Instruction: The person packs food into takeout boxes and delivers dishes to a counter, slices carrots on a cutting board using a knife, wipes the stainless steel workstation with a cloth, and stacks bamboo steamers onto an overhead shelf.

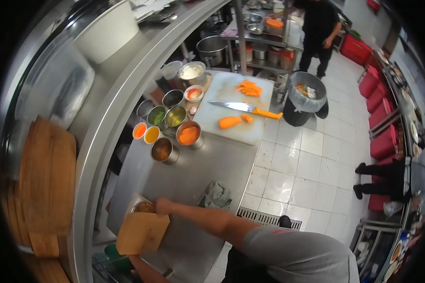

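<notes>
A tan cardboard box [142, 233] is tilted over the near left end of the steel table [208, 162]. My left hand [136, 260] is at its lower edge, mostly hidden behind it, and appears to grip it. Just beyond the box's upper edge shows a round metal container [144, 206] with brown contents, partly covered by the box. My right hand [163, 206] is closed at that container's side, by the box's upper corner; its fingertips are hidden. A crumpled grey cloth [216, 194] lies beside my right forearm.
A white cutting board [231, 106] bears an orange-handled knife [241, 108], a carrot piece [229, 122] and cut carrot [249, 88]. Several metal pots, including one [165, 150], stand to its left. A lined bin [307, 94] and other people [318, 33] are beyond.
</notes>
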Motion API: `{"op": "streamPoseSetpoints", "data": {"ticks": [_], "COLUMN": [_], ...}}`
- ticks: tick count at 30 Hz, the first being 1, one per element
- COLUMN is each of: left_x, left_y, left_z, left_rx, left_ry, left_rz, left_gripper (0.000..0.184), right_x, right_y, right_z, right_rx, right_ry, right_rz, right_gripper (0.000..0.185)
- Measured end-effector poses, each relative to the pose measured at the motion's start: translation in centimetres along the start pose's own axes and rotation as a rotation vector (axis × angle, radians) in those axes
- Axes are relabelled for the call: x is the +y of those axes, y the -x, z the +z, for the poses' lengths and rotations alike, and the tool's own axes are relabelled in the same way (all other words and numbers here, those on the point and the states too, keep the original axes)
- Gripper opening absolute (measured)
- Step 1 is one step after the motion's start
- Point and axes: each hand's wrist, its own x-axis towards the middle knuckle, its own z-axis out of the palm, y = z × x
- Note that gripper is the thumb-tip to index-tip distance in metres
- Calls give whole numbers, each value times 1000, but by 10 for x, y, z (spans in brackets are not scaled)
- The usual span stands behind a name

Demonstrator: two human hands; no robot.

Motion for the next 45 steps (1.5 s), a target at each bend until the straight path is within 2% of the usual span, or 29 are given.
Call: {"op": "streamPoseSetpoints", "data": {"ticks": [2, 5, 7, 9, 11, 13, 16, 17, 19, 21, 27, 29, 31, 34, 35, 37, 39, 42, 45], "left_x": [2, 7, 5, 3, -2, -12, -25, -29, -35, -40, -47, -49, -51, -55, -58, -63, -69, -72, -70], "left_y": [8, 26, 41, 55, 71, 88, 120, 132, 160, 188, 282, 317, 352, 395, 407, 424, 434, 468, 548], "left_z": [27, 83, 122, 163, 204, 248, 313, 332, 371, 405, 483, 506, 524, 545, 549, 559, 567, 575, 593], "left_rx": [-36, -117, -192, -284, -389, -508, -686, -742, -861, -984, -1277, -1366, -1441, -1531, -1555, -1606, -1657, -1703, -1710], "left_ry": [-56, -97, -127, -155, -189, -224, -260, -268, -299, -335, -422, -441, -449, -452, -448, -432, -400, -427, -538], "left_rz": [0, -13, -26, -43, -69, -92, -127, -133, -142, -145, -86, -55, -25, 7, 13, 33, 48, -14, -99], "left_gripper": [46, 46, 46, 46, 46, 46, 46, 46, 46, 46, 45, 45, 45, 45, 45, 45, 45, 45, 38], "right_x": [-12, 12, -1, 28, 32, 39, 57, 53, 64, 101, 46, 45, 53, 75, 68, 87, 80, 91, 113], "right_y": [-6, -27, -1, -18, -6, 1, 10, 22, 16, -6, 207, 287, 377, 489, 533, 593, 660, 724, 779], "right_z": [-1, 20, 5, 36, 28, 35, 24, 16, 31, 34, -138, -177, -202, -219, -220, -219, -214, -209, -207], "right_rx": [-88, -71, -1, 109, 142, 218, 266, 317, 539, 476, 816, 1031, 1113, 1251, 1307, 1411, 1479, 1657, 1731], "right_ry": [110, 96, 86, 100, 304, 283, 315, 258, 4, -34, -267, -323, -318, -253, -325, -309, -433, -406, -355], "right_rz": [-15, -23, -25, -98, -395, -417, -682, -708, -616, -491, -229, -214, -186, -79, -139, 72, 96, 217, 228], "right_gripper": [37, 33, 31, 29, 29, 31, 31, 29, 30, 40, 36, 29, 28, 29, 26, 24, 21, 21, 24]}}
